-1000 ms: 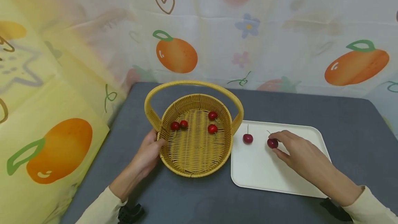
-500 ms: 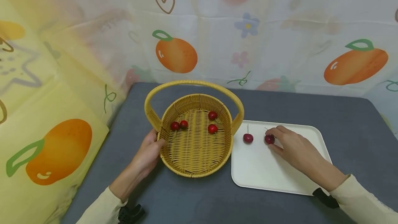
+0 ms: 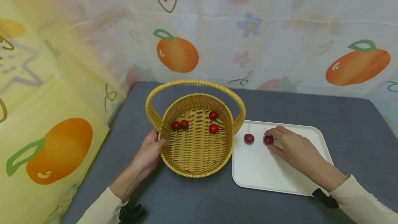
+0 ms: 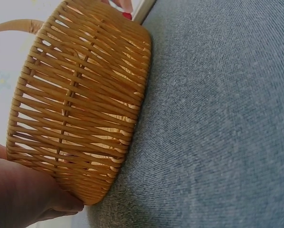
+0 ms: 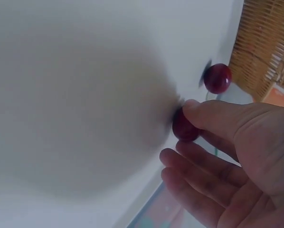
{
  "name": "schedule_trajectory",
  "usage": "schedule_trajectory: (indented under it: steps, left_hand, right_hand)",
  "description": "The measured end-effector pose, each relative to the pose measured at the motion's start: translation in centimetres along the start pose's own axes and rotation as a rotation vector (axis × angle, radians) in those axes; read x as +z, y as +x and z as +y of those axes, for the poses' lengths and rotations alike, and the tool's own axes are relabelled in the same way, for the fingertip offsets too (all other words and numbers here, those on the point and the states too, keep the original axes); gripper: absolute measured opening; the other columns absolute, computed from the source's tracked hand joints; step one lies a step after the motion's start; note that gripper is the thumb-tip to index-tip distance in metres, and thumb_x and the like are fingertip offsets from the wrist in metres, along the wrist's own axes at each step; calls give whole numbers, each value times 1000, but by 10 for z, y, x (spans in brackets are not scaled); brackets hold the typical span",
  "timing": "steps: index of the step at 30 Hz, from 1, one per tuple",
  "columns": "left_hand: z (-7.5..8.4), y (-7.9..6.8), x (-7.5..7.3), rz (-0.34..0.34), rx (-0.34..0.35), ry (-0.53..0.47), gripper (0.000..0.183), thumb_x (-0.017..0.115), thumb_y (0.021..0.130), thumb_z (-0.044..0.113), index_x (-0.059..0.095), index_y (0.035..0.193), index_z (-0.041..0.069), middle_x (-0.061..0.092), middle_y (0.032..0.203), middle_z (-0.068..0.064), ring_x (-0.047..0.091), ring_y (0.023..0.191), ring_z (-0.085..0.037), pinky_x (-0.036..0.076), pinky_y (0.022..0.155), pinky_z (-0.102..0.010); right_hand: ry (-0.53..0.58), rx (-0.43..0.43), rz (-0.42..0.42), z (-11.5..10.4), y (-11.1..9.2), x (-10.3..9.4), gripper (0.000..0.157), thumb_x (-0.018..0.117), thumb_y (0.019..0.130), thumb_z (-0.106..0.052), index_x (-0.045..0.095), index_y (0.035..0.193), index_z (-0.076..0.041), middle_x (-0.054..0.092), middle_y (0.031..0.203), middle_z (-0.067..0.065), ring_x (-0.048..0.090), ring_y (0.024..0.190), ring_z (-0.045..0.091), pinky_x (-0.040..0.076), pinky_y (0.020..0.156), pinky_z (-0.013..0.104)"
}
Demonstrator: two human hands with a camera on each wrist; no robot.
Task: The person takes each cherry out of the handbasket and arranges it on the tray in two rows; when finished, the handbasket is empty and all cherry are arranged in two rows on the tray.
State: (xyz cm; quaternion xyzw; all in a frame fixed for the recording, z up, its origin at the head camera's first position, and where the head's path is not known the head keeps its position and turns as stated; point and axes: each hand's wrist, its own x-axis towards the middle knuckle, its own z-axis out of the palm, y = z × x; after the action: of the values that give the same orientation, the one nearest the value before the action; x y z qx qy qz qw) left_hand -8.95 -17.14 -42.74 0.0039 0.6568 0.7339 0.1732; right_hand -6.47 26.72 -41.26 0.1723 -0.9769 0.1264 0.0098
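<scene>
On the left side of the yellow wicker basket [image 3: 196, 175], my left hand [image 3: 148, 153] grips the rim, thumb over the edge. In the left wrist view the woven basket wall [image 4: 80, 104] stands on the grey cloth, part of the hand at its lower end. My right hand [image 3: 293, 148] pinches a dark red cherry [image 3: 268, 140] between thumb and fingers over the white tray [image 3: 258, 174]. The right wrist view has this cherry [image 5: 184, 127] at the thumb tip, close to the tray surface. Another cherry [image 3: 249, 139], stem upward, lies on the tray to its left.
Inside the basket lie two cherries at the left [image 3: 175, 126] and two at the right [image 3: 213, 129]. An arched handle [image 3: 194, 82] rises over the basket's back. The tray's left edge meets the basket's right side. Behind the grey table [image 3: 351, 120] hangs a fruit-printed cloth [image 3: 211, 37].
My right hand, with the cherry between its fingers, has shifted slightly left and away from me over the tray. The left hand and basket stay in place.
</scene>
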Motion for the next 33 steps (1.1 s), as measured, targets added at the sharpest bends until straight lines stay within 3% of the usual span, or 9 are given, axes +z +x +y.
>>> schedule_trajectory:
  steps: [7, 20, 28, 33]
  left_hand:
    - [-1, -2, -1, 2, -14, -5, 71, 38, 98, -11, 20, 165, 2, 40, 158, -22, 43, 139, -38, 49, 105, -38]
    - [0, 0, 1, 0, -1, -2, 71, 37, 98, -12, 20, 165, 4, 40, 160, -20, 42, 142, -37, 48, 107, -38]
    - [0, -2, 0, 5, -23, -8, 71, 36, 98, -11, 18, 166, 4, 39, 160, -20, 42, 141, -37, 49, 106, -38]
    - [0, 0, 1, 2, -15, -6, 71, 37, 98, -11, 20, 165, 2, 41, 158, -21, 44, 139, -38, 50, 105, -38]
  right_hand:
    - [-15, 17, 3, 2, -1, -4, 42, 87, 86, -18, 72, 125, -14, 72, 111, 4, 72, 92, 23, 54, 58, 41]
    - [-31, 12, 1, -7, -6, -11, 41, 86, 87, -23, 72, 125, -16, 72, 119, 4, 71, 91, 21, 53, 58, 41]
    - [-21, -45, 53, -32, -13, -21, 39, 85, 89, -23, 72, 125, -17, 73, 109, -2, 69, 89, 17, 54, 62, 41]
    - [-32, -114, 110, -54, -18, -31, 38, 84, 90, -28, 71, 124, -19, 74, 114, 1, 72, 98, 20, 60, 69, 46]
